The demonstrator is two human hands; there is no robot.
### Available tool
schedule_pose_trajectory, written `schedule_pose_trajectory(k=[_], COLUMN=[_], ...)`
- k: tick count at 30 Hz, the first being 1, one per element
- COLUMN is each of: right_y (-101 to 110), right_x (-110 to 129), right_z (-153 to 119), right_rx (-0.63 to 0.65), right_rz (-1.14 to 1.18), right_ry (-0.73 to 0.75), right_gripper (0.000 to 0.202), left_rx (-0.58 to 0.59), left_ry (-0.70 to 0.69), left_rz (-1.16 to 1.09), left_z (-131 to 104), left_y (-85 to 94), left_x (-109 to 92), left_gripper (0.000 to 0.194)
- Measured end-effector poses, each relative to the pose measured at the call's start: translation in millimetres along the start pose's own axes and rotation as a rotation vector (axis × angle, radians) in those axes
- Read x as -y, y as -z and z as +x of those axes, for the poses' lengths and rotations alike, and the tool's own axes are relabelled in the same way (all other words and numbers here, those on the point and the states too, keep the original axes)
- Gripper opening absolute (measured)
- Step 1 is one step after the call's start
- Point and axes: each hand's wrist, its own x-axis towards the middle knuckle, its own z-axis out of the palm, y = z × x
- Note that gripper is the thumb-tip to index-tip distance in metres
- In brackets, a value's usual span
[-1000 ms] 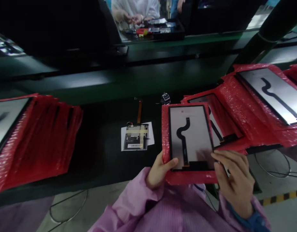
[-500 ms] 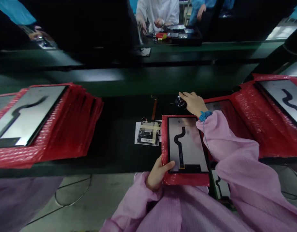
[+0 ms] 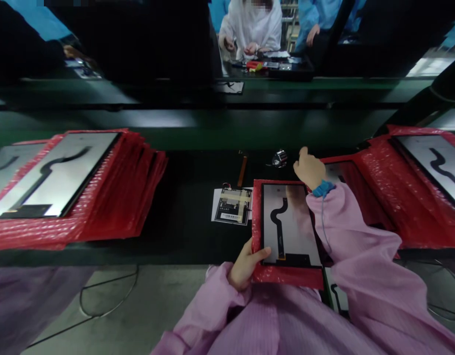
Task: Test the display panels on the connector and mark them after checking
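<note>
Left hand [image 3: 245, 266] grips one red bubble-wrap sleeve [image 3: 288, 278] by its left edge, thumb over one grey, black-edged rectangular panel [image 3: 296, 224] lying on it before the body; beyond, one black, tape-crossed flat assembly [image 3: 232, 203] lies on white paper [image 3: 215, 207]; right hand [image 3: 310, 170], half-curled, is near one shiny silver metal piece [image 3: 280, 158], and whether it pinches anything cannot be told; two panels show atop the left red stack [image 3: 116, 209]; farthest, one black tray [image 3: 301, 75] bears pale flat pieces [image 3: 277, 54].
</note>
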Motion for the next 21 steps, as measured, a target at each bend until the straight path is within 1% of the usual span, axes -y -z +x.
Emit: schedule_pose_trajectory(k=[1, 3, 5, 7, 9, 13, 15, 16, 18, 21], right_y=[-3, -10, -16, -18, -17, -6, 5, 13, 31, 59], right_x=[0, -2, -3, -5, -7, -9, -9, -10, -14, -26], right_z=[-5, -12, -14, -11, -6, 1, 0, -1, -7, -28], right_rx=[0.048, 0.112, 0.138, 0.139, 0.124, 0.053, -0.044, -0.121, -0.329, -0.709], right_rz=[-0.002, -0.007, -0.002, 0.009, 0.027, 0.064, 0.102, 0.135, 0.222, 0.355], right_ry=[-0.039, -0.059, -0.068, -0.072, -0.08, -0.102, -0.109, -0.104, -0.076, 0.004], right_gripper=[0.047, 0.039, 0.04, 0.043, 0.042, 0.037, 0.038, 0.038, 0.038, 0.037], left_rx=[-0.002, -0.013, -0.023, -0.022, -0.018, -0.023, -0.024, -0.027, -0.035, -0.028], left_ry=[0.003, 0.005, 0.0, -0.009, -0.017, -0.022, -0.025, -0.029, -0.03, -0.015], left_rz=[0.003, 0.006, 0.013, 0.025, 0.039, 0.056, 0.063, 0.068, 0.079, 0.073], left_z=[0, 0, 1, 2, 3, 6, 6, 6, 6, 10], left_y=[-0.2, -0.5, -0.8, -1.1, -1.0, 2.3, 4.7, 5.5, 5.1, -0.2], left_x=[0, -1, -1, -1, -1, 0, 2, 3, 5, 5], left_gripper=[0.06, 0.06, 0.06, 0.059, 0.058, 0.055, 0.056, 0.056, 0.057, 0.06])
